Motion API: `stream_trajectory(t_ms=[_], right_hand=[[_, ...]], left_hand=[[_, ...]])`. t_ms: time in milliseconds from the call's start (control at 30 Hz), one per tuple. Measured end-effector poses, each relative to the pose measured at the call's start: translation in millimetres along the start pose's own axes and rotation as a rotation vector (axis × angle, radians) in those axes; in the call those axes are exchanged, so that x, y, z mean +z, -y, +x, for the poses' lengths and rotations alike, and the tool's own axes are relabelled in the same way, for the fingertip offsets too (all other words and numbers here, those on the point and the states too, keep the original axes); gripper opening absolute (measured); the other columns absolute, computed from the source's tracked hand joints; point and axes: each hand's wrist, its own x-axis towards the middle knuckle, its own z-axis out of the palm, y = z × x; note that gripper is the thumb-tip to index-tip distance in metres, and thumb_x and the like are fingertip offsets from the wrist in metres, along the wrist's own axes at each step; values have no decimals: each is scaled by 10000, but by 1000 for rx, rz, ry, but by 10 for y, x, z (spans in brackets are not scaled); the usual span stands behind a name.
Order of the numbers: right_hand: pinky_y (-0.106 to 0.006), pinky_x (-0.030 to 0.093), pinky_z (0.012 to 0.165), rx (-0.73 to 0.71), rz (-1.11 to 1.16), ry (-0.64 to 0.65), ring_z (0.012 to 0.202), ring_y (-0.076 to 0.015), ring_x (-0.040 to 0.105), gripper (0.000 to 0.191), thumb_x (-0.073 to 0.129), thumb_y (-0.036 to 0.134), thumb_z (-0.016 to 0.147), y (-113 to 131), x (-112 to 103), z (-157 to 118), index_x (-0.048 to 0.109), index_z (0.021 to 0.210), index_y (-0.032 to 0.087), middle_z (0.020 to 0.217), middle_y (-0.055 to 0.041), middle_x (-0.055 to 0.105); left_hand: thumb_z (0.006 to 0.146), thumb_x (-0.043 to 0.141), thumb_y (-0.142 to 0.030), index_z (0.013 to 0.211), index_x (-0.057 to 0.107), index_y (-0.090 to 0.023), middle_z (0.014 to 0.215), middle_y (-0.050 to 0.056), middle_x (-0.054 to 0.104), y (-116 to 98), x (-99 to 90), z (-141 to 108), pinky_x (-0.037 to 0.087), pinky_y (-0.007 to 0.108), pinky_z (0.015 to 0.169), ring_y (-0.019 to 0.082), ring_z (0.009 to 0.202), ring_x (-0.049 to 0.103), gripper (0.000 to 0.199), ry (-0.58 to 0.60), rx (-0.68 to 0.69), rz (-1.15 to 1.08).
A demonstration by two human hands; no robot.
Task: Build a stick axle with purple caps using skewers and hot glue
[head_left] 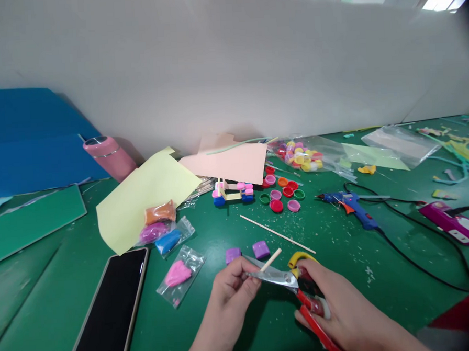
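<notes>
Scissors (277, 278) with red and yellow handles are gripped by my right hand (339, 306), their blades pointing left. A short wooden stick (271, 259) slants up from between the blades. My left hand (233, 298) is closed in a pinch at the blade tips, by the lower end of the stick; what its fingertips hold is partly hidden. Just beyond lie two purple clay blocks, one (261, 249) above the blades and another (233, 255) by my left fingers. A longer thin stick (277, 234) rests on the green table (205, 224) farther back.
A small pink and blue clay-and-stick model (233, 192) stands behind, beside colourful caps (276, 206). At right are a blue glue gun (350, 208) and a purple power strip (455, 223) with cables. Leftward lie a phone (111, 313), clay packets (179, 273) and a pink bottle (110, 157).
</notes>
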Motion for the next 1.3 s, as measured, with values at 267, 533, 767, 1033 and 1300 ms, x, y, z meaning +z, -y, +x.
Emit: stream_trajectory(t_ms=[267, 533, 767, 1033, 1300], right_hand=[[-220, 337, 514, 12, -22, 34, 552, -128, 448, 161, 562, 245, 708, -16, 33, -3, 425, 792, 235, 689, 39, 546], [-221, 388, 581, 25, 44, 2, 642, -141, 502, 275, 591, 290, 701, -27, 35, -17, 440, 924, 236, 812, 13, 564], [-224, 363, 536, 25, 6, 32, 580, -133, 466, 214, 580, 332, 715, -15, 30, -14, 440, 843, 233, 727, 31, 565], [-219, 358, 540, 20, 13, 13, 602, -133, 472, 207, 577, 326, 713, -8, 41, -10, 446, 836, 222, 743, 17, 553], [-210, 325, 503, 33, 26, 28, 554, -115, 435, 215, 588, 308, 687, 27, 10, -19, 416, 788, 228, 687, 41, 515]], left_hand=[[740, 629, -336, 679, 581, -158, 554, -43, 427, 16, 17, 20, 254, 201, 485, 89, 520, 334, 195, 16, -24, -29], [761, 604, -339, 693, 595, -166, 587, -33, 462, 32, 41, 21, 258, 206, 500, 100, 549, 348, 185, -46, 66, 133], [772, 590, -362, 694, 570, -161, 562, -53, 393, 45, 16, 14, 214, 205, 470, 88, 521, 285, 217, 28, -15, 19], [714, 646, -319, 665, 620, -164, 584, -14, 503, 14, 98, 16, 299, 217, 510, 118, 551, 397, 165, -155, 103, 204], [737, 628, -385, 691, 576, -152, 525, -61, 360, 38, 9, 25, 190, 217, 460, 81, 489, 272, 244, 57, -81, -75]])
